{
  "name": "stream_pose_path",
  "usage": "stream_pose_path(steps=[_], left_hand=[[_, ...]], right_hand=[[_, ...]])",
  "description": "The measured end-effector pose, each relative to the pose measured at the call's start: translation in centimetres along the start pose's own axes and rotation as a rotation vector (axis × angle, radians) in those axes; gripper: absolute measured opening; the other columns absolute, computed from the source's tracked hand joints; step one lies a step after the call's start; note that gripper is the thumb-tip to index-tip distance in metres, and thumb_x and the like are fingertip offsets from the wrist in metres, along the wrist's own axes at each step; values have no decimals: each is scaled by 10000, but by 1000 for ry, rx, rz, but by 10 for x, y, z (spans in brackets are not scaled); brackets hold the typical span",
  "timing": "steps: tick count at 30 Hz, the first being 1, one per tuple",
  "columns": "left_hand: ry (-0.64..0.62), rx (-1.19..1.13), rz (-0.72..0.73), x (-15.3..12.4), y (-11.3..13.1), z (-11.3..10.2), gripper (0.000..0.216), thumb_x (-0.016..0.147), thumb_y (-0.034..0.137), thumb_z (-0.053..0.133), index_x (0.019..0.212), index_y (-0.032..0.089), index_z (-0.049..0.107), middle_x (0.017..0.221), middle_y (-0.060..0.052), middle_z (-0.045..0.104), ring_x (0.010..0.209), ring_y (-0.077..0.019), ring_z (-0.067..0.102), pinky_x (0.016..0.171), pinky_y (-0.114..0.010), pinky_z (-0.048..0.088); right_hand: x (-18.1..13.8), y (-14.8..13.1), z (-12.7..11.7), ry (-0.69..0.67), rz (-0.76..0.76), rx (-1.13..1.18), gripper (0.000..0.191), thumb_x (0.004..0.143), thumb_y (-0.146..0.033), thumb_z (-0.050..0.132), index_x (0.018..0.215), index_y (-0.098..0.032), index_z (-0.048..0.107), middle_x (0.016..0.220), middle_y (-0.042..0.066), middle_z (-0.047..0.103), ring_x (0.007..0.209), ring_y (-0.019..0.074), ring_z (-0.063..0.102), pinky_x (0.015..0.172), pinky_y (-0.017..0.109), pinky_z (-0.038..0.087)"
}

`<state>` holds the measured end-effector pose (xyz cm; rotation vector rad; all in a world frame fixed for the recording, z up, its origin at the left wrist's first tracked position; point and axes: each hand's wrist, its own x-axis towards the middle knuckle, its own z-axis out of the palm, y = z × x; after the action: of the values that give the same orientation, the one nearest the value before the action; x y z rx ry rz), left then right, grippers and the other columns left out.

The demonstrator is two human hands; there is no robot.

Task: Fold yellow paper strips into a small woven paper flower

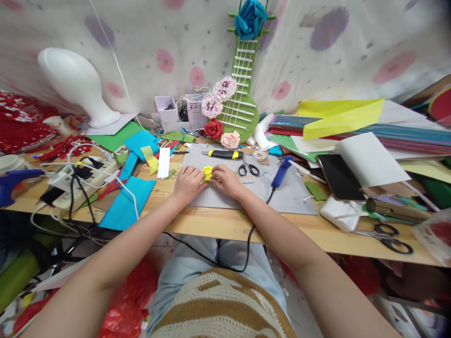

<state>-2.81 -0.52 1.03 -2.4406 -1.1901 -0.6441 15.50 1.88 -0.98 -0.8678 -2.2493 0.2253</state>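
Observation:
Both my hands meet over the front of a grey cutting mat (232, 199). Between them sits a small, ruffled yellow paper piece (207, 173), its lower part covered by fingers. My left hand (189, 184) grips it from the left with curled fingers. From the other side, my right hand (226, 180) pinches its edge. Just beyond lie a yellow-and-black utility knife (224, 154) and small black-handled scissors (248, 168). A blue corded tool (282, 172) rests on the mat to the right of my hands.
A green paper guitar (239, 110) with paper flowers leans at the back. Blue paper (128, 204) and a cabled power strip (84, 180) lie left. On the right are a phone (341, 177), larger scissors (387, 234) and stacked coloured paper (373, 126). A black cord crosses my lap.

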Motion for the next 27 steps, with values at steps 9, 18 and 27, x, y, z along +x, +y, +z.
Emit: stream_pose_path(steps=[9, 18, 27], left_hand=[[46, 14, 1, 2, 0, 3, 197, 835, 281, 516, 667, 208, 589, 693, -43, 624, 801, -213, 495, 795, -392, 323], [71, 154, 99, 4, -1, 5, 235, 863, 217, 470, 659, 207, 587, 667, -11, 624, 749, -176, 492, 783, -361, 320], [121, 139, 4, 2, 6, 3, 171, 806, 360, 556, 755, 202, 594, 764, -25, 648, 835, -205, 498, 870, -404, 294]], right_hand=[[1, 4, 2, 14, -10, 11, 99, 836, -212, 528, 766, -183, 592, 908, 77, 564, 871, 181, 489, 790, 334, 434], [-2, 5, 1, 72, -45, -38, 29, 811, -203, 556, 795, -185, 574, 950, 83, 552, 896, 192, 485, 795, 342, 435], [-1, 10, 4, 135, -28, 22, 66, 796, -151, 556, 737, -179, 570, 894, 78, 559, 868, 186, 500, 788, 348, 442]])
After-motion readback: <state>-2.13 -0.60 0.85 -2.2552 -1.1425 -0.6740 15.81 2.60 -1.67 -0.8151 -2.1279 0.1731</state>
